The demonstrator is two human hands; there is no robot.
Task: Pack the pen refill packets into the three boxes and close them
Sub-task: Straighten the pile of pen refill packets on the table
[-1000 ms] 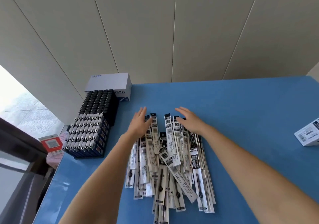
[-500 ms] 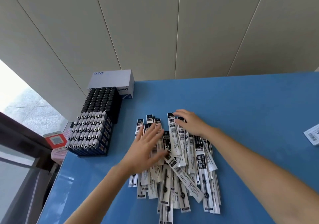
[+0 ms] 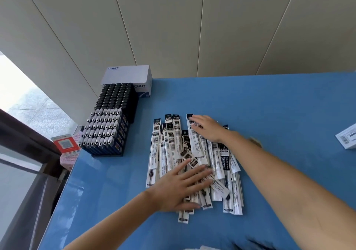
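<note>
A loose pile of several long white pen refill packets with black headers lies in the middle of the blue table. My left hand rests flat on the near part of the pile, fingers spread and pointing right. My right hand lies flat on the far right part of the pile, fingers pointing left. Neither hand grips a packet. A small white box with a barcode label shows at the right edge, partly cut off.
A block of black and silver capped items stands at the table's left side, with a white CHNT carton behind it. A red and white box sits off the left edge. A panelled wall runs behind the table.
My left hand has slid from the far top of the pile toward me, down to its near part. My right hand has stayed on the far right part. The view has shifted slightly.
</note>
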